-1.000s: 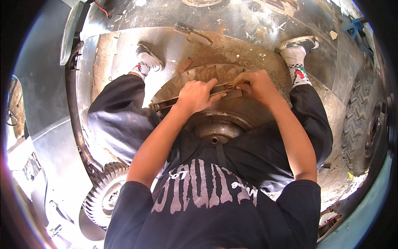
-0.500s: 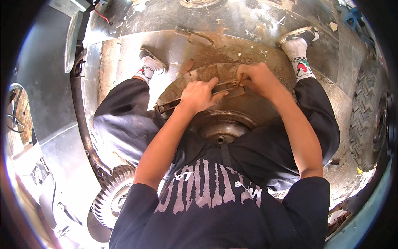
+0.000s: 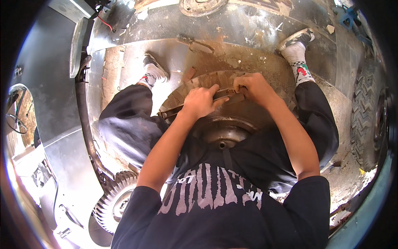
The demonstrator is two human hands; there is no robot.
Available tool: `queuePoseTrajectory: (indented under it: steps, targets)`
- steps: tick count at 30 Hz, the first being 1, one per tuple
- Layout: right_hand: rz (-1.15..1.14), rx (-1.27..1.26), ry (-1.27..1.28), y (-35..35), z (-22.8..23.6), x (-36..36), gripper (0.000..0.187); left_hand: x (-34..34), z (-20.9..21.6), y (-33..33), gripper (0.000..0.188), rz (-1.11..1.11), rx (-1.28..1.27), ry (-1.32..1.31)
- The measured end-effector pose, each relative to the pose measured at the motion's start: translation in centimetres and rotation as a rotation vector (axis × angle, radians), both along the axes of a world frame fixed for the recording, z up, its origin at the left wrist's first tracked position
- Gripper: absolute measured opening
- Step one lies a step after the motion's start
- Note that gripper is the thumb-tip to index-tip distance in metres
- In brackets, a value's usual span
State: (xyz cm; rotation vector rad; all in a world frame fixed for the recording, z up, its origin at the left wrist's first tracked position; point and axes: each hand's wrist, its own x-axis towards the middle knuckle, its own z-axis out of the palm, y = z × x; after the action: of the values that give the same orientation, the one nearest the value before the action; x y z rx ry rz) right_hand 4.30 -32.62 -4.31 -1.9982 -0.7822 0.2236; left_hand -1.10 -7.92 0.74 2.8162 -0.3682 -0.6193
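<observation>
A dusty brown tyre [image 3: 188,88] on a metal wheel rim [image 3: 224,124] stands between my legs, its blocky tread away from me. Across its upper part lies a long, narrow tool with two thin parallel bars [image 3: 169,113]; its exact kind is unclear. My left hand [image 3: 201,101] is wrapped over the middle of the bars, index finger and thumb pointing right along them. At their right end my right hand [image 3: 256,88] is closed, fingertips curled in a pinch. The hand covers most of that end. A small brown flat piece [image 3: 235,98] sits just below the right fingers.
Beyond the tyre lie a brush-like tool [image 3: 200,46] and a loose round wheel part [image 3: 202,6]. A large treaded tyre [image 3: 364,114] stands at the right, a smaller one [image 3: 114,203] at lower left. Grey panelling [image 3: 54,99] lines the left side. My feet flank the tyre.
My right hand has turned over the tool's end, its fingers now hiding more of it. The left hand keeps its place on the bars. The whole view has shifted slightly.
</observation>
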Motion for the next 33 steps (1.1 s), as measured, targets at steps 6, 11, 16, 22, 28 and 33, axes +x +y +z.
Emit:
queuePoseTrajectory:
  steps: [6, 11, 16, 22, 28, 33]
  targets:
    - [-0.090, 0.129, 0.060, 0.4, 0.1, -1.1, 0.015, -0.4, -0.4, 0.2, 0.062, 0.010, -0.019, -0.010]
    - [-0.021, 0.021, -0.058, -0.2, -0.1, -0.2, 0.013, -0.5, -0.1, 0.3, 0.062, 0.019, -0.001, -0.012]
    - [0.026, -0.265, 0.119, -2.9, 2.7, 1.4, 0.016, -0.4, -0.4, 0.5, 0.061, 0.006, -0.028, -0.041]
    - [0.058, -0.055, -0.010, -3.2, 1.0, 1.1, 0.018, -0.1, 0.1, 0.0, 0.064, 0.034, -0.052, -0.014]
    - [-0.059, -0.152, 0.078, -3.3, 2.3, 2.0, 0.025, -0.2, 0.0, 0.2, 0.063, 0.031, -0.036, -0.020]
    - [-0.237, -0.215, 0.025, -3.8, 3.2, 2.3, 0.029, -0.4, 1.0, -0.8, 0.058, 0.071, 0.008, -0.056]
